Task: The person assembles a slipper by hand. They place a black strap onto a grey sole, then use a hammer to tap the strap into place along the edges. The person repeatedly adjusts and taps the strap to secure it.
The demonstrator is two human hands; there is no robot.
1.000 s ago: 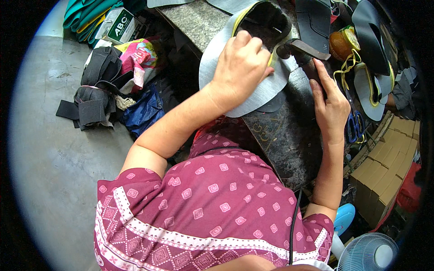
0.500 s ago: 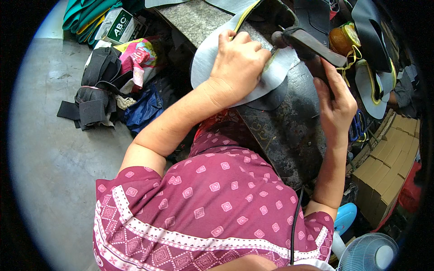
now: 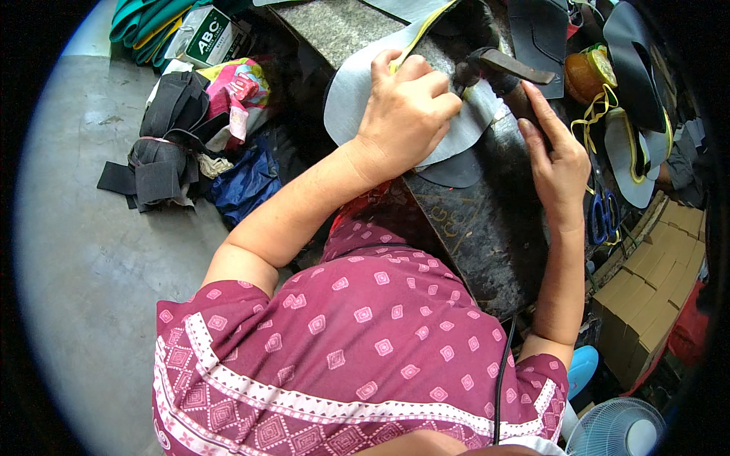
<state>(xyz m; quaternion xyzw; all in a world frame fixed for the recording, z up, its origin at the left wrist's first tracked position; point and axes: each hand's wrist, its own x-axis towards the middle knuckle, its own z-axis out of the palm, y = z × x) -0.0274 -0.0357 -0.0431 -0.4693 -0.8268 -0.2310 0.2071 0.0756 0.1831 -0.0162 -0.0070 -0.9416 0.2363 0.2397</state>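
A grey sheet piece with a yellow edge lies on the dark workbench. My left hand rests on it with curled fingers, pinning it down. My right hand grips the dark handle of a hammer, fingers stretched along the handle. The hammer's head sits just beyond my left fingertips, over the far edge of the grey piece. A darker cut piece pokes out from under the grey one.
An amber jar and cut pieces with yellow trim lie at the bench's right. Blue scissors, cardboard boxes and a fan stand right. Black scraps and bags lie left on the floor.
The hammer swung up and back down onto the grey piece's far edge. My left hand slid a little along the piece. My right hand moved slightly toward me.
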